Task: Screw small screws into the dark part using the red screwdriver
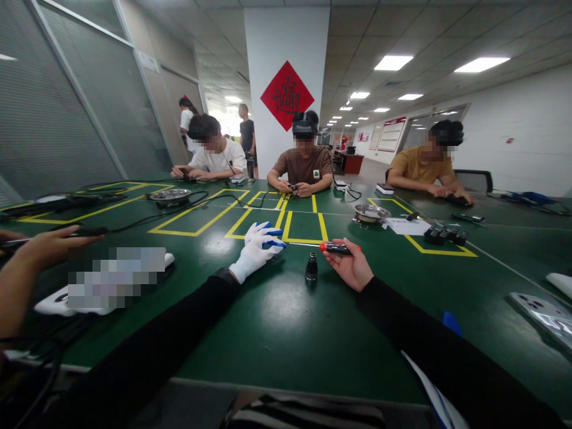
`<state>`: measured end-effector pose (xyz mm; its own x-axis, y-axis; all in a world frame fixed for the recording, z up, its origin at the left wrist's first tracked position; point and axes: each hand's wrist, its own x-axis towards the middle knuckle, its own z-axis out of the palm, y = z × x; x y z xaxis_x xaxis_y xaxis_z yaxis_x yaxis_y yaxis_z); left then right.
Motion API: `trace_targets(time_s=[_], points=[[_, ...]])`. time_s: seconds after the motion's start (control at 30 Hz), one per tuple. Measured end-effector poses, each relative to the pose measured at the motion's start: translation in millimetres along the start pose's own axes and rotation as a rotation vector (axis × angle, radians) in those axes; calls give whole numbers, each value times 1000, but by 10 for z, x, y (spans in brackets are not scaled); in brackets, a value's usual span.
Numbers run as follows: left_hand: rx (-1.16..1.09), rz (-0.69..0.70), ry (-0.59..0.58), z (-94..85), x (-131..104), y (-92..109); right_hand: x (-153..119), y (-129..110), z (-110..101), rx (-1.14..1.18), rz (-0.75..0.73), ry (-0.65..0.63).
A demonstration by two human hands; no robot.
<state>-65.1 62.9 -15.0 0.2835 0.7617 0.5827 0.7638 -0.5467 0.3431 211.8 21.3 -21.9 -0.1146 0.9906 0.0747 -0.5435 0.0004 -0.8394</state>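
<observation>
A screwdriver with a black and red handle lies level in my right hand, which is bare and closed round the grip. Its thin shaft points left and ends at the fingers of my left hand. That hand wears a white glove with blue on the finger pads, and its fingers are curled together. Whatever they hold is hidden behind the glove. Between my hands, slightly nearer to me, a small black tapered piece with a metal-looking tip stands upright on the green table.
Metal bowls stand farther back, one on each side. Several black clips and white paper lie at right, with a phone nearer. At left are a white device, cables and another person's hand. Three people sit opposite.
</observation>
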Motion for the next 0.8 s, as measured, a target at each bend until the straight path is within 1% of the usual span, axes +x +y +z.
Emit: trace_targets(time_s=[0.07,0.13,0.17,0.23,0.27,0.3,0.37,0.4,0.47,0.57,0.67,0.73,0.8], points=[[1,-40,75,-16,-7,13,0,23,15,-49,-49,69],[-7,-64,128,-24,-29,65,-12,42,33,-156,-87,92],[-16,-60,145,-23,-44,108,-21,45,41,-249,-108,96],[-46,-19,164,-11,-79,215,-43,31,55,-529,-196,76],[-66,11,161,-1,-96,273,-55,16,60,-697,-272,40],[-87,41,150,10,-111,330,-67,-4,64,-864,-359,-22],[-113,95,120,30,-137,428,-92,-47,73,-1155,-501,-192],[-114,116,106,35,-149,467,-105,-67,80,-1274,-530,-273],[-95,147,84,37,-174,528,-133,-98,103,-1466,-530,-387],[-78,191,78,20,-218,597,-172,-132,151,-1662,-497,-467],[-123,307,128,14,-248,650,-206,-183,199,-1793,-505,-450],[-160,410,172,30,-253,670,-230,-224,228,-1836,-549,-380],[-174,492,209,57,-247,677,-256,-252,259,-1817,-633,-291]])
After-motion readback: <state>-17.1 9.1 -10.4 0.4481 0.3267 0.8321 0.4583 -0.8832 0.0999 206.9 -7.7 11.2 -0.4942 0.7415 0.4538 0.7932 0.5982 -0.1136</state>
